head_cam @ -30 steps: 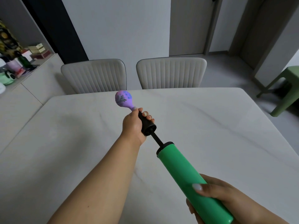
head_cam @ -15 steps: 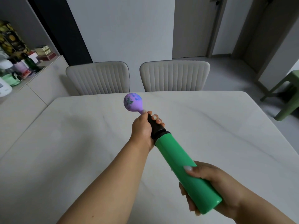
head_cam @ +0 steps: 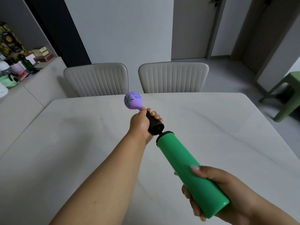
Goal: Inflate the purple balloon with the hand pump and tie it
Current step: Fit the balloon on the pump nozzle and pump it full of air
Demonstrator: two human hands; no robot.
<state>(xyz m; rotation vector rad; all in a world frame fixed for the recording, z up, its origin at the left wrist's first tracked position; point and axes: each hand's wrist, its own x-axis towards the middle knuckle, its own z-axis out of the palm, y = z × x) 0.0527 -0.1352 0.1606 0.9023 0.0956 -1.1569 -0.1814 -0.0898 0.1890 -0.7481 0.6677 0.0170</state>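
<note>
Above the desk point(head_cam: 227, 127), the left hand point(head_cam: 140, 123) has its fingers point(head_cam: 153, 113) curled round the black nozzle end of the pump point(head_cam: 186, 164), and the balloon point(head_cam: 132, 102), small and round, sits on its tip. The right hand point(head_cam: 215, 192) grips the green barrel near its back end. Only a short piece of rod shows between nozzle and barrel.

Your left hand point(head_cam: 140, 123) hides the balloon point(head_cam: 132, 102) neck and nozzle; your right hand's fingers point(head_cam: 197, 213) wrap behind the pump point(head_cam: 190, 169); stool point(head_cam: 285, 95) and sideboard clutter point(head_cam: 14, 65) cut off
</note>
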